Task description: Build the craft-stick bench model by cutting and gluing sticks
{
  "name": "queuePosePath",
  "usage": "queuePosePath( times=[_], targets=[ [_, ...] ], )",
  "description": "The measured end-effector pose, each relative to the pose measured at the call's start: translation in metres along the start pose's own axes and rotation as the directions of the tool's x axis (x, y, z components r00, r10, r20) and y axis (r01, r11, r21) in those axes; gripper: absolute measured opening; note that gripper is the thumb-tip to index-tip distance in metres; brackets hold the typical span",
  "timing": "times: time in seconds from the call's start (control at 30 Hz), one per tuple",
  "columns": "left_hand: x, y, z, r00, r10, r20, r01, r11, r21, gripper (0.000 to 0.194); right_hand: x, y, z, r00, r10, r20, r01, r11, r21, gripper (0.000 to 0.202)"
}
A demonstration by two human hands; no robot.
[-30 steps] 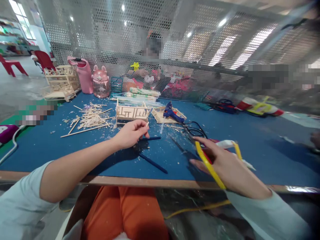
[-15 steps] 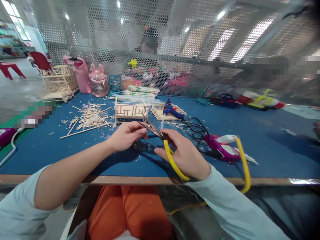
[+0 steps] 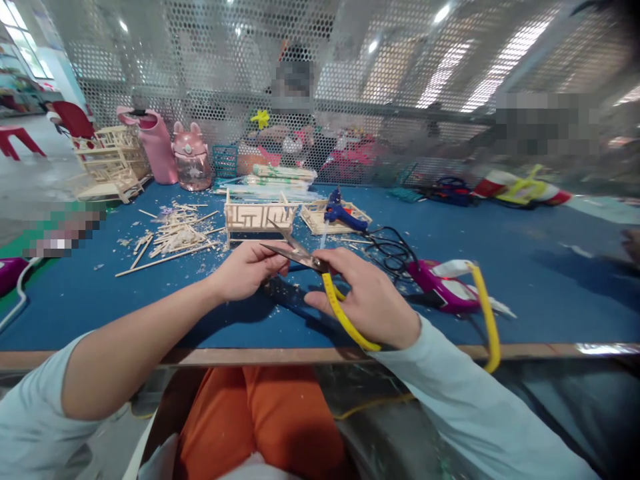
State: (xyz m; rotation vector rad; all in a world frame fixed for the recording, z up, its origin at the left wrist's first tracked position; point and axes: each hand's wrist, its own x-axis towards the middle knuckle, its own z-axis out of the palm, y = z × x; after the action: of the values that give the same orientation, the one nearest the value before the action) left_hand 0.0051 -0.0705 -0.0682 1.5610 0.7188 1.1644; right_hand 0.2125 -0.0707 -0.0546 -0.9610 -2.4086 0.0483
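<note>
My right hand (image 3: 367,297) holds a pair of scissors (image 3: 320,265) by yellow-wrapped handles, with the blades parted and pointing left. My left hand (image 3: 247,270) is closed in a pinch beside the blades; whatever lies between its fingertips is too small to tell. Just behind the hands stands a small wooden stick frame (image 3: 260,217) with a lattice front. To its right, a blue glue gun (image 3: 343,212) rests on a flat wooden lattice piece (image 3: 313,220). Thin wooden sticks and scraps (image 3: 180,237) lie in a heap on the left.
A pink bottle (image 3: 159,150), a rabbit-eared bottle (image 3: 193,160) and a taller stick model (image 3: 113,163) stand at the back left. A purple device (image 3: 445,287) and black cable lie at right. Behind the blue table (image 3: 165,320) is a perforated metal screen (image 3: 200,73).
Both hands and the scissors appear slightly further left in the view, as the whole scene has shifted a little. The blades remain parted.
</note>
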Motion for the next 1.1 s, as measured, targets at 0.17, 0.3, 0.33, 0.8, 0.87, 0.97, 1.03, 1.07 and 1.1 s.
queuePosePath(
  times=[0.17, 0.3, 0.33, 0.8, 0.87, 0.97, 1.03, 1.07, 1.1],
  targets=[
    [-0.001, 0.001, 0.001, 0.998, 0.059, 0.027, -0.059, 0.998, -0.008, 0.037, 0.002, -0.001, -0.003, 0.999, -0.011, 0.041, 0.008, 0.998, 0.058, 0.053],
    [-0.002, -0.002, 0.001, 0.998, 0.055, 0.020, -0.055, 0.998, 0.009, 0.039, 0.002, -0.002, -0.003, 1.000, -0.015, 0.026, 0.014, 0.999, 0.035, 0.055],
    [-0.002, -0.002, 0.001, 0.999, 0.044, 0.015, -0.044, 0.999, 0.009, 0.040, 0.002, -0.002, -0.003, 1.000, -0.016, 0.019, 0.016, 1.000, 0.019, 0.055],
    [-0.003, 0.006, 0.002, 0.999, 0.048, -0.001, -0.048, 0.998, 0.034, 0.020, 0.006, -0.002, -0.011, 0.994, -0.101, 0.041, 0.103, 0.993, -0.054, 0.065],
    [-0.004, 0.007, 0.002, 0.998, 0.056, 0.003, -0.056, 0.998, 0.039, 0.020, 0.006, -0.002, -0.011, 0.994, -0.106, 0.036, 0.108, 0.992, -0.057, 0.067],
    [-0.004, 0.006, 0.003, 0.999, 0.050, -0.011, -0.050, 0.998, 0.026, 0.021, 0.006, -0.004, -0.011, 0.995, -0.096, 0.025, 0.098, 0.991, -0.092, 0.068],
    [-0.004, 0.005, 0.004, 0.999, 0.040, -0.020, -0.040, 0.999, 0.002, 0.024, 0.006, -0.003, -0.010, 0.996, -0.087, 0.010, 0.087, 0.989, -0.119, 0.069],
    [-0.004, 0.005, 0.004, 0.999, 0.036, -0.020, -0.037, 0.999, -0.012, 0.026, 0.006, -0.003, -0.009, 0.996, -0.085, 0.001, 0.084, 0.989, -0.124, 0.069],
    [-0.004, 0.004, 0.004, 0.999, 0.031, -0.017, -0.031, 0.999, -0.019, 0.028, 0.006, -0.002, -0.009, 0.997, -0.083, -0.006, 0.082, 0.989, -0.120, 0.069]
  ],
)
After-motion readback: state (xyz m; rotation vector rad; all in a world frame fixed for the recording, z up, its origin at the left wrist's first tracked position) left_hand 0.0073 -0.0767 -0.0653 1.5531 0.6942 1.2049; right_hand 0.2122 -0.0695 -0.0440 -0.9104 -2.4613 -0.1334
